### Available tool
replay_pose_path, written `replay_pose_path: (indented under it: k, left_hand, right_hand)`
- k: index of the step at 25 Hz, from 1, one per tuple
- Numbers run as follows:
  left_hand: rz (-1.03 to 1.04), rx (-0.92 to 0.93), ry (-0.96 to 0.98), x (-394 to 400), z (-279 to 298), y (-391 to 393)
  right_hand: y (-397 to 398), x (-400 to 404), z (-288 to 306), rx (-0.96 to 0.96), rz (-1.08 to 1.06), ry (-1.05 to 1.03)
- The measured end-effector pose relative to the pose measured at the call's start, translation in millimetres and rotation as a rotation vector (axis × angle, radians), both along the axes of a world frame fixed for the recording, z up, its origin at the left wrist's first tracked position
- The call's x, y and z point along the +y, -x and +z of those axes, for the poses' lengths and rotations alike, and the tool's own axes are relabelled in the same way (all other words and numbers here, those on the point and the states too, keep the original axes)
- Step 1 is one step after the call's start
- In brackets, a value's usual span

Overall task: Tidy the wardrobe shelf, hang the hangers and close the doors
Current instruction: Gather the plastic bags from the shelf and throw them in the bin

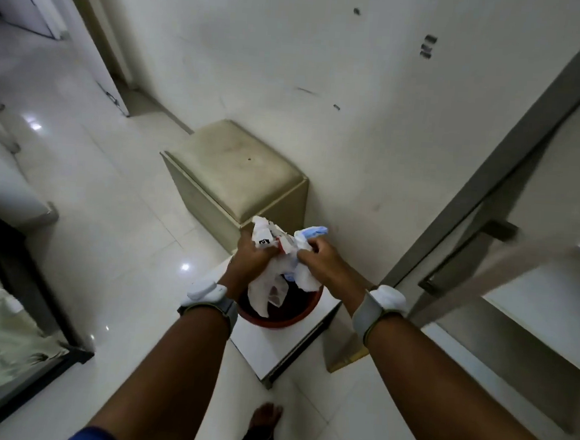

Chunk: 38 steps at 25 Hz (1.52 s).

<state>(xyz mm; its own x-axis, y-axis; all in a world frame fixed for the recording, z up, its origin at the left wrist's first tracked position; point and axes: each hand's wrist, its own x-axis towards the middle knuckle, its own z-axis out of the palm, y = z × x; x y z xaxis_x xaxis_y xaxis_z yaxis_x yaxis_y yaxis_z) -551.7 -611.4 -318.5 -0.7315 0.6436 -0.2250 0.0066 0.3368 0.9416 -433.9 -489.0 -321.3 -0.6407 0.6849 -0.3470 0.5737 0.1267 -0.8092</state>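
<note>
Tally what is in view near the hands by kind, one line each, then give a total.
Hands: 2, left hand and right hand, both gripping the crumpled wrappers
Bundle of crumpled wrappers: 1
Red bin: 1
Beige stool: 1
White wristbands: 2, left wristband and right wristband
Total: 7

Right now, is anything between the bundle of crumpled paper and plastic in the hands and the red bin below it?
Nothing visible. The left hand and right hand hold the crumpled bundle directly above the red bin, whose mouth is open. Part of the bundle already hangs down into it.
</note>
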Motion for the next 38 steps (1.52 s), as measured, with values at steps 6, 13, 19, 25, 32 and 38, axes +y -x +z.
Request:
replay_pose_path:
  k: [6, 13, 19, 25, 32, 38]
  left_hand:
    - [-0.004, 0.015, 0.388, 32.2, -93.7, 24.9]
    - [-0.063, 0.069, 0.517, 38.8, -168.9, 7.7]
    - [-0.287, 0.032, 0.716, 33.7, -184.4, 24.7]
    - [-0.227, 0.730, 0.747, 26.8, -124.1, 33.2]
    - [-0.427, 0.689, 0.538, -4.6, -67.4, 21.3]
    - [-0.506, 0.569, 0.442, -52.8, 7.9, -73.3]
  right_hand:
    - [20.6, 17.6, -96.5, -0.197, 0.022, 0.011]
    - [44.6, 0.8, -146.1, -0.372, -0.036, -0.278]
    - [48.9, 2.5, -160.2, -0.490, 0.409, -0.188]
    - [51.0, 6.8, -105.4, -0.358, 0.325, -0.579]
    - [6.6, -6.4, -38.2, -0.167, 0.369, -0.589]
    - [-100.9, -54.5, 15.3, -0.065, 0.444, -0.484]
